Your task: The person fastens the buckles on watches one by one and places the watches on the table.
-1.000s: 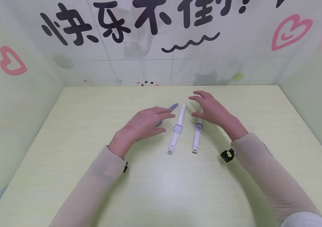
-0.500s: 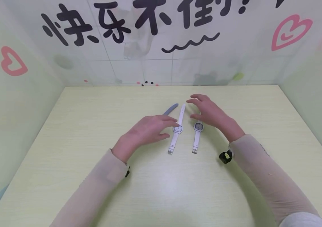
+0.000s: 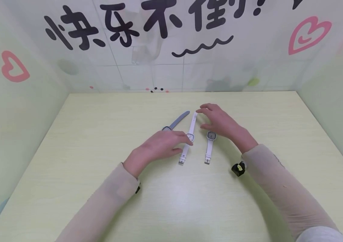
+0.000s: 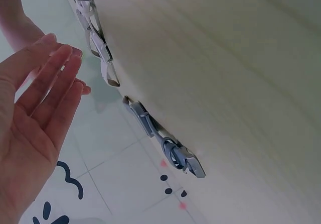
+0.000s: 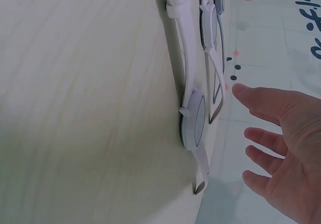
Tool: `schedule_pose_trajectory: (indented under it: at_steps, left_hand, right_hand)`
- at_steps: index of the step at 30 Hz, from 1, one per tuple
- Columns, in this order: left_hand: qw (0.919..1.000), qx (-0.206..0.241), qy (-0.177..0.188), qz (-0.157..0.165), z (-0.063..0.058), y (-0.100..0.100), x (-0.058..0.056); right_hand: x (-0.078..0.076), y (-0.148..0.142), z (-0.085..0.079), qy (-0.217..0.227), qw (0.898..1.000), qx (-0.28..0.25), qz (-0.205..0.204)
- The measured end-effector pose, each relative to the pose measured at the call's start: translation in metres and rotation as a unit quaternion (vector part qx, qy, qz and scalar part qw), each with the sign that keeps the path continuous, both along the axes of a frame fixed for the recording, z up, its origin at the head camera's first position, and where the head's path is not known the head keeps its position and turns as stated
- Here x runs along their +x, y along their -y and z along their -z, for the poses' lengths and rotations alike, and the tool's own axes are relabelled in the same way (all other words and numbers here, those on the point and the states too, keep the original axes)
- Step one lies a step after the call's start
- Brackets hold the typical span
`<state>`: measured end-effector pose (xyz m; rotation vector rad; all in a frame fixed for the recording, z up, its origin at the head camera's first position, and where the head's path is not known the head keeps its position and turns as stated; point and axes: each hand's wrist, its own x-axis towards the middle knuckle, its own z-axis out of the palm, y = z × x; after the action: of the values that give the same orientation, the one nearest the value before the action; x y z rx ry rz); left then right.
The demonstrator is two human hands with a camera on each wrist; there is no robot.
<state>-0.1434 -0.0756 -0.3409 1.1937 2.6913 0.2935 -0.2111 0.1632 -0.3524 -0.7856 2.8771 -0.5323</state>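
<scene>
On table (image 3: 171, 201), toward far edge: blue-grey watch (image 3: 179, 120), two white watches (image 3: 209, 148), laid out, unlifted; left grip (image 3: 163, 144), right grip (image 3: 222, 122) parted.

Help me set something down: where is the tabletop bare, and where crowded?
The tabletop is bare between left wall and left sleeve, between right wall and right sleeve, and in front between the sleeves. The centre is crowded: left hand and right hand hover over a blue-grey watch and two white watches.

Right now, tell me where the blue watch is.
In the head view, the blue watch lies on the table, just left of the nearer white watch, its lower part hidden behind the left hand.
</scene>
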Motion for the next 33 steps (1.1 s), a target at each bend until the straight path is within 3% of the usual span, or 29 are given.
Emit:
schedule_pose_trajectory:
  at_steps: [18,33]
  left_hand:
    - [0.9994,-0.024,-0.016,0.017,0.010,-0.005,0.001]
    - [0.9990,-0.041,0.017,0.002,0.011,-0.006,0.000]
  right_hand:
    - [0.001,0.006,0.008,-0.006,1.000,0.003,-0.016]
    - [0.002,0.009,0.015,-0.033,0.999,-0.009,-0.038]
